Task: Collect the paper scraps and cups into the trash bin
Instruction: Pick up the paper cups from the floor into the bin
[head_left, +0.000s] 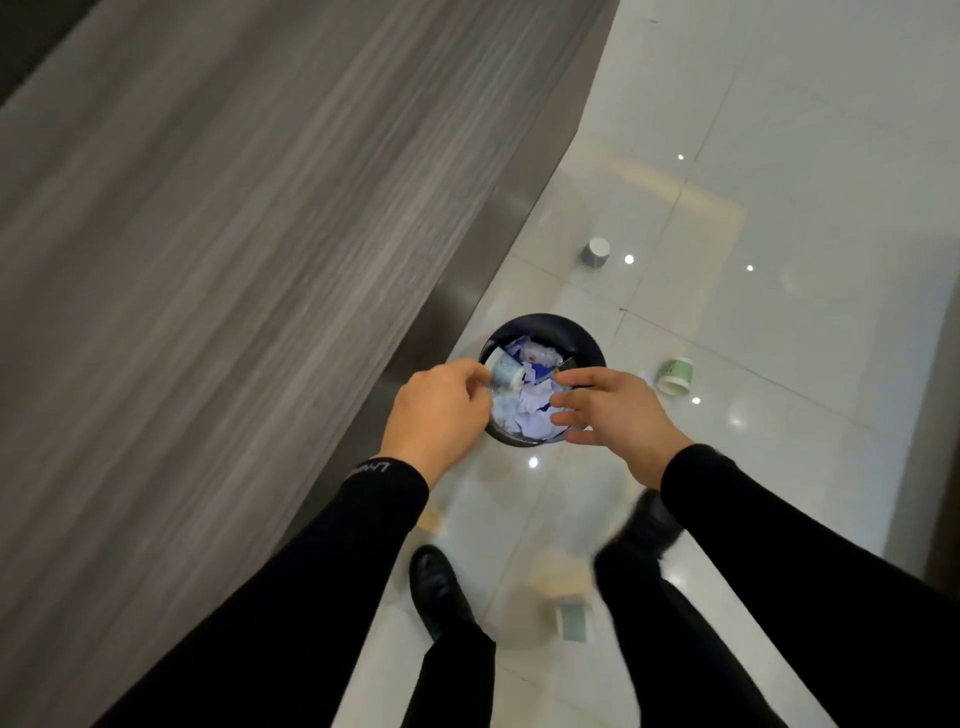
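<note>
A round black trash bin (545, 325) stands on the glossy floor and holds several crumpled white paper scraps (524, 410). My left hand (441, 410) hovers over the bin's left rim and grips a paper cup (506, 375) lying sideways above the opening. My right hand (608, 410) is over the right rim, fingers spread and relaxed, holding nothing. Three more paper cups lie on the floor: one (596, 253) beyond the bin, one (675, 375) tipped over at the bin's right, one (574, 621) blurred between my legs.
A tall grey wood-grain wall (234, 260) with a metal skirting runs along the left, close to the bin. White floor tiles (805, 182) stretch to the right. My black shoes (436, 587) and trouser legs fill the bottom of the view.
</note>
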